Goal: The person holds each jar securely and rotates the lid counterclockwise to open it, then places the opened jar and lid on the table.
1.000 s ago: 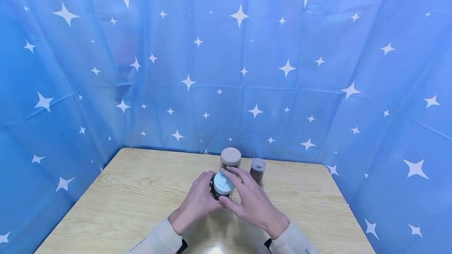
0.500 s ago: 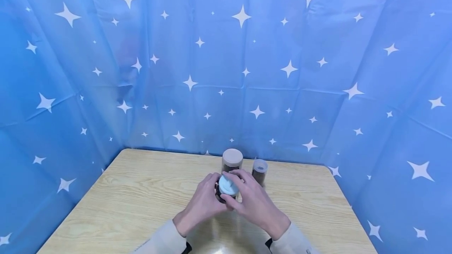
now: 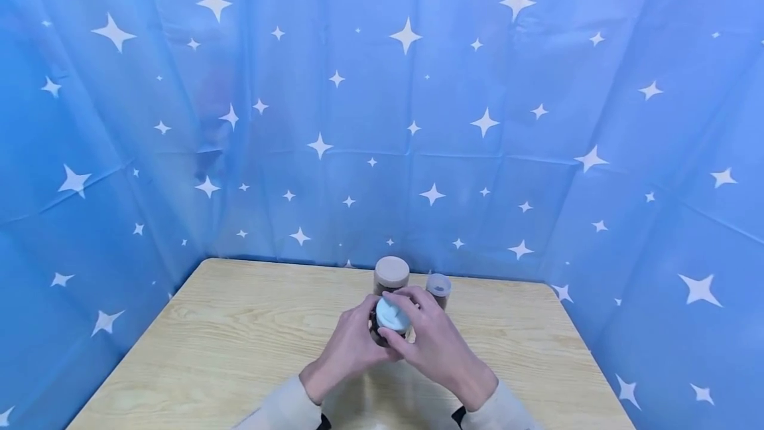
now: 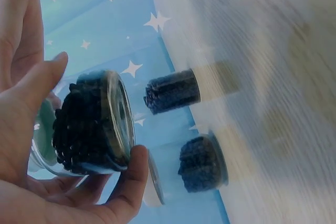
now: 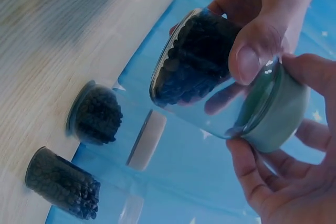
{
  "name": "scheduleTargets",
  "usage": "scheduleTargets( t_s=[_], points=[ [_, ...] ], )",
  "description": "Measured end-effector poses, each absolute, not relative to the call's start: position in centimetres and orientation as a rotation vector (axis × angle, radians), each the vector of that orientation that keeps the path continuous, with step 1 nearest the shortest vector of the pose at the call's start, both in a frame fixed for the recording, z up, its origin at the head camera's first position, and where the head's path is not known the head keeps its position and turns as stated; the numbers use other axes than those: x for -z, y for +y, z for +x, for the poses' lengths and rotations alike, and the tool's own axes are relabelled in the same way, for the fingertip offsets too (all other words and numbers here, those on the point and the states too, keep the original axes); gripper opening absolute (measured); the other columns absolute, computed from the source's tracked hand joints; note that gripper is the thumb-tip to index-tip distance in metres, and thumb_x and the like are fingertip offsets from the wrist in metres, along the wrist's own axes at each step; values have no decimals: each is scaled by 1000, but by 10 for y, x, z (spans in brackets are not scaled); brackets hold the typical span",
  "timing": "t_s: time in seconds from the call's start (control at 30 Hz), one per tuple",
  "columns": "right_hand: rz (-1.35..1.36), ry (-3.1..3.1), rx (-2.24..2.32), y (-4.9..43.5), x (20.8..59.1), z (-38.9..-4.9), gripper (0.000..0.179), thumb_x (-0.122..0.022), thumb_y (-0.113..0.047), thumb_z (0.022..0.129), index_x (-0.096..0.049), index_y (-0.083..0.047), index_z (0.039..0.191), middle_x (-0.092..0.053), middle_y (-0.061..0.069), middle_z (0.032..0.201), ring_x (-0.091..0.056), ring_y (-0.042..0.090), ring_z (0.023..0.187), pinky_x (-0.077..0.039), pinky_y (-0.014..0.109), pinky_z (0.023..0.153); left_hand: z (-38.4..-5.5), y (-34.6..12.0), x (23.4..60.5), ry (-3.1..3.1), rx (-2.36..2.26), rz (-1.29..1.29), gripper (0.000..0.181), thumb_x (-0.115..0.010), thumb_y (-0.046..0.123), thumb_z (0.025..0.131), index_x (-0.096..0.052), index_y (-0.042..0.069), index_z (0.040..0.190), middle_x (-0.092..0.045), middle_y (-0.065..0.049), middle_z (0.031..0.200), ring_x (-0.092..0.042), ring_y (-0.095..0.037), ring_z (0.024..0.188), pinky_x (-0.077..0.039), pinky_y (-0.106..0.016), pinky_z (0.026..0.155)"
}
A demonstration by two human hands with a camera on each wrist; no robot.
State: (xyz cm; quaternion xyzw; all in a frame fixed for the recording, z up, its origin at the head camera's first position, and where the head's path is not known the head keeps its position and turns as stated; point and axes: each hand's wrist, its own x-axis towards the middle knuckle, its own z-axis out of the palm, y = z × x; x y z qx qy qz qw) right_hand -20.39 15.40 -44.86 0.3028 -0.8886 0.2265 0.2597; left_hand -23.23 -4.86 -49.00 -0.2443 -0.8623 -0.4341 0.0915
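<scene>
A clear glass jar [image 4: 92, 129], partly filled with dark beans, is held over the table. My left hand [image 3: 352, 345] grips it by the side, thumb and fingers curled round the glass. On its mouth sits a pale green lid [image 5: 281, 111], which my right hand [image 3: 438, 350] pinches by the rim between thumb and fingers. The lid lies flush on the jar in the right wrist view. Some fingers of the left hand are hidden behind the jar.
Just behind the hands stands a wider jar [image 5: 100, 116] of dark pieces with a beige lid [image 3: 391, 272]. To its right is a narrower jar [image 5: 63, 184] with a translucent lid [image 3: 438, 285]. Both are on the wood-grain table [image 3: 251, 310], before a blue star-patterned curtain [image 3: 370, 105].
Both hands and the jar between them have shifted slightly to the right in the head view. The grip on jar and lid looks much the same, and the two standing jars have stayed in place.
</scene>
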Motion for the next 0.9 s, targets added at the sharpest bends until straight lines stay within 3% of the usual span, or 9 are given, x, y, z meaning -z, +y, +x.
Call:
scheduleTargets(
  t_s=[0.23,0.53,0.9],
  points=[
    [788,-2379,-627,154,450,-203,59,-97,-30,97,-76,-11,149,-74,9,138,-73,23,125,-70,42,101,-233,-44,491,-2535,1308,-704,71,-105,20,76,-74,14,139,-85,-3,126,-80,-16,110,-66,-29,92],
    [736,-2343,-599,147,450,-204,56,-101,-34,94,-80,-11,140,-76,9,135,-76,20,117,-70,34,92,-234,-39,493,-2522,1259,-677,68,-108,25,75,-77,13,135,-86,-4,123,-81,-16,106,-67,-29,89],
    [728,-2307,-528,146,451,-205,47,-98,-29,97,-82,-14,139,-76,15,135,-78,27,118,-72,42,89,-235,-34,488,-2502,1229,-665,60,-105,26,77,-79,13,130,-87,-4,117,-82,-16,103,-67,-27,85]
  ],
)
